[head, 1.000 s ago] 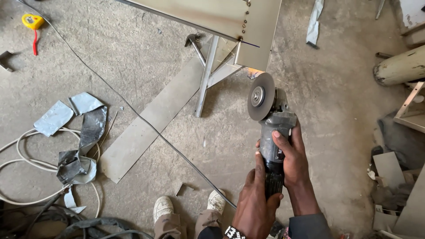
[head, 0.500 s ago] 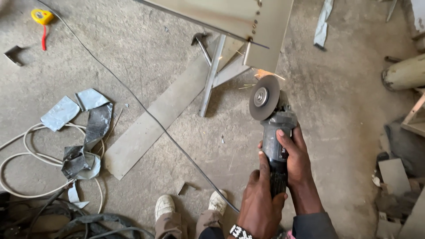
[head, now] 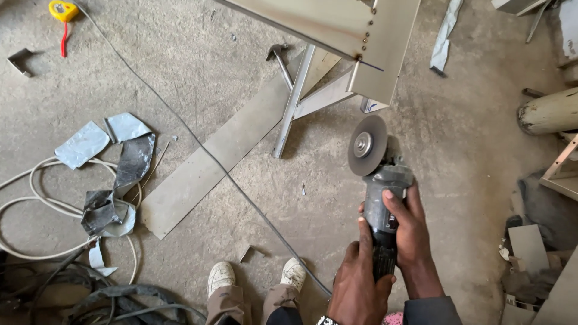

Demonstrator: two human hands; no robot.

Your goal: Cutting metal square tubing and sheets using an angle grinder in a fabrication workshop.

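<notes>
A dusty concrete floor (head: pixel 180 72) fills the view, strewn with metal offcuts. Both hands are clenched on a grey angle grinder (head: pixel 380 198): the right hand (head: pixel 409 232) wraps the body just behind the head, thumb over the top, and the left hand (head: pixel 359 283) grips the rear handle just below it, forefinger laid along the casing. The disc (head: pixel 367 145) stands just ahead of the right hand, face tilted toward the camera, close under the lower corner of a folded sheet-metal panel (head: pixel 385 48) but apart from it. Left of the disc, beyond the hands, a steel angle frame (head: pixel 295 102) rests on a long flat strip (head: pixel 211 168). A thin cable (head: pixel 198 144) runs across the strip toward the left hand. Two shoes (head: pixel 256 277) show just left of the left hand. Farther left lie crumpled sheet scraps (head: pixel 114 168) and coiled hose (head: pixel 36 198); a yellow tape measure (head: pixel 62 10) sits far off at the top corner. A pale pipe (head: pixel 551 111) lies well to the right.
</notes>
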